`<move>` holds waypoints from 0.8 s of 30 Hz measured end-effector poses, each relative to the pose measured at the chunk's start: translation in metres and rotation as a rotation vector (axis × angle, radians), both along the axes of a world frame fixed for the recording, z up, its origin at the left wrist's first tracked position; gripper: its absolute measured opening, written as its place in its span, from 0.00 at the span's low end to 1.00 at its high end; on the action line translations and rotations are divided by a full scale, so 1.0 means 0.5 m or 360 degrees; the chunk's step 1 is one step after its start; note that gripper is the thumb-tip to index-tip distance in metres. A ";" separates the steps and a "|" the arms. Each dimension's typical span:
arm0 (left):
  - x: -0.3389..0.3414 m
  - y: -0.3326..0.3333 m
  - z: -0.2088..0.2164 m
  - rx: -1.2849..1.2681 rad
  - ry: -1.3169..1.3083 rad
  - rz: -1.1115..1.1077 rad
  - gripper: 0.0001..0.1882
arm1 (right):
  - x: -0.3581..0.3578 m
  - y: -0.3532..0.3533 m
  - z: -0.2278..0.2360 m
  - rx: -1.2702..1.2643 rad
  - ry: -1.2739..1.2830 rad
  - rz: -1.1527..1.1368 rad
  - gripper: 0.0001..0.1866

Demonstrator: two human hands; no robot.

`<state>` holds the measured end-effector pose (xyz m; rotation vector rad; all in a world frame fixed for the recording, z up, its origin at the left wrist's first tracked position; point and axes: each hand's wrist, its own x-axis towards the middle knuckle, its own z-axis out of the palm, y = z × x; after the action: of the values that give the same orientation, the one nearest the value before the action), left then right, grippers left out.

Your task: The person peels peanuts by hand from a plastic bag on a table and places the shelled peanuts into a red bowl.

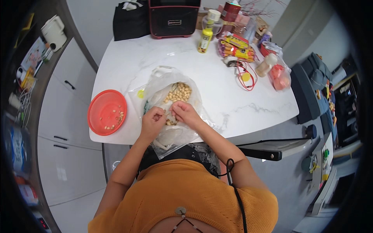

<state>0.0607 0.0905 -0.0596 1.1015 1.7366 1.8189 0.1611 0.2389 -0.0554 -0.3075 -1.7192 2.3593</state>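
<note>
A clear plastic bag [196, 95] lies opened on the white table in front of me, with a heap of pale tan nuts [179, 92] inside. Over its near part, my left hand [152, 120] is closed with the fingers curled inward. My right hand [186, 113] pinches just beside it, a small gap between the two. Whatever the fingertips hold is too small and hidden to name. Brownish bits, apparently shells [170, 122], lie in the bag below my hands. To the left stands a red plastic bowl [93, 112] with several small pale kernels [119, 115] in it.
A black and red appliance [175, 19] and a black bag [131, 21] stand at the table's back. Farther right are a yellow bottle [205, 40], packaged snacks [235, 48], a red cable [254, 79], a jar [266, 65] and a bag of red items [279, 77].
</note>
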 end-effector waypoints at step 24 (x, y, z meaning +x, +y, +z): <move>0.013 0.004 0.016 -0.0231 -0.0321 -0.0095 0.08 | 0.019 -0.019 -0.017 0.0754 0.0255 -0.0437 0.05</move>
<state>0.0673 0.0922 -0.0514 0.8710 1.6697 1.6760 0.1706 0.2293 -0.0637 -0.2459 -1.9430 1.6787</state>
